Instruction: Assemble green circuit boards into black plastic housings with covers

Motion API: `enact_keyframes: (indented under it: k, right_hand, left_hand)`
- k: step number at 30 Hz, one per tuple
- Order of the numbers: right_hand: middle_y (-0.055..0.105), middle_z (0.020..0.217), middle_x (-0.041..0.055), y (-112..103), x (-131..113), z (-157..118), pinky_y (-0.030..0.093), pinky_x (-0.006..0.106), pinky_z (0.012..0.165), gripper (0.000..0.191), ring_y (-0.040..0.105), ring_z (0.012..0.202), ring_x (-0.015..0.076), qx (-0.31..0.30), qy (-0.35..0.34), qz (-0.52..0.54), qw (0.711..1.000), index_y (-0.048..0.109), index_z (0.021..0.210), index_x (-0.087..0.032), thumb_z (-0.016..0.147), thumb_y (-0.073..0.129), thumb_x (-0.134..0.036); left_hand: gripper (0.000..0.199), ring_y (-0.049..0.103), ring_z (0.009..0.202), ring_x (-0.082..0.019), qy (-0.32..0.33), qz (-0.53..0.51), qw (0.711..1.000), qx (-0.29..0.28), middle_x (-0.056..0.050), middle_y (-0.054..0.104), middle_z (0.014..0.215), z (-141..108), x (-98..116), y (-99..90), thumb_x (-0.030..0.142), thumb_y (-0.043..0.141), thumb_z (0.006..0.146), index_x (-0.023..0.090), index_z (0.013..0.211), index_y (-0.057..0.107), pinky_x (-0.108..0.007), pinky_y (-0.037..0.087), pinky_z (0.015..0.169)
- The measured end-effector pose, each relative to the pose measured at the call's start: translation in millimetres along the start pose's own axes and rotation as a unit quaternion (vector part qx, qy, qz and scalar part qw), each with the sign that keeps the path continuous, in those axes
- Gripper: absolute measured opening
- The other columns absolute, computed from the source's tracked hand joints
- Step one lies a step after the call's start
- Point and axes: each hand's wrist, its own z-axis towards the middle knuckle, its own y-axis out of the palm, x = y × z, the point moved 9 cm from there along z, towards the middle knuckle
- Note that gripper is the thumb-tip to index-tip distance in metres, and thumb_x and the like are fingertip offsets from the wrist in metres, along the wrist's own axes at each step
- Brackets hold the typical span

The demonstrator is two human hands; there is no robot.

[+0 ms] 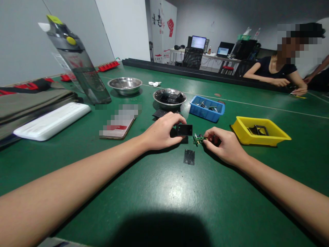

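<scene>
Between the thumb and fingers of my left hand (166, 132) is a small black plastic case (185, 130), its open side facing my right hand. My right hand (223, 144) pinches a small green circuit board (199, 140) by its right end, just apart from the case. On the green table below them lies a flat black plastic plate (189, 157). Behind my left hand are more dark flat parts (159, 114), partly covered by the hand.
A steel bowl (170, 97) holds black parts; another steel bowl (125, 85) stands behind it. A blue bin (207, 109) contains circuit boards, a yellow bin (260, 132) black frames. Leftward are a phone (120, 123), white power bank (52, 120) and water bottle (84, 68). Another person (276, 70) sits across.
</scene>
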Motion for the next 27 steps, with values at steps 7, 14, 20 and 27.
enact_keyframes:
  k: [7,14,20,27]
  right_hand:
    - [0.062,0.068,-0.0001,0.4,0.8,-0.5,0.041,0.024,0.054,0.002,0.053,0.056,0.0123,-0.004,0.004,-0.002,1.000,0.062,0.084,-0.019,0.084,0.061,-0.021]
    - [0.062,0.067,-0.0002,0.2,0.5,-0.5,0.041,0.024,0.054,0.001,0.053,0.056,0.0121,0.000,0.003,0.001,1.000,0.062,0.084,-0.019,0.084,0.062,-0.020]
    - [0.062,0.068,-0.0002,-0.1,0.1,-1.0,0.041,0.024,0.054,0.001,0.054,0.057,0.0123,-0.001,0.002,0.000,1.000,0.062,0.084,-0.019,0.084,0.062,-0.020]
    - [0.063,0.068,0.0001,0.6,0.2,-0.3,0.042,0.024,0.055,0.002,0.054,0.057,0.0122,-0.004,0.002,-0.003,1.000,0.063,0.084,-0.018,0.084,0.062,-0.019]
  left_hand:
    - [0.028,0.062,0.098,-0.022,-0.008,0.000,1.000,-0.004,-0.006,0.068,0.106,0.1,-1.4,1.3,0.021,0.066,0.080,0.018,0.107,0.058,-0.036,0.051,0.087]
    - [0.028,0.061,0.097,-0.021,0.002,0.003,1.000,0.000,-0.005,0.067,0.105,0.3,-0.3,1.0,0.020,0.066,0.079,0.018,0.106,0.058,-0.035,0.051,0.086]
    - [0.028,0.061,0.097,-0.021,-0.001,0.003,1.000,-0.003,-0.005,0.067,0.105,-0.1,-0.5,0.9,0.020,0.066,0.079,0.018,0.106,0.058,-0.035,0.051,0.086]
    - [0.028,0.061,0.096,-0.021,0.003,0.002,1.000,0.000,-0.005,0.067,0.104,0.4,0.6,0.4,0.019,0.066,0.080,0.017,0.107,0.059,-0.034,0.050,0.086]
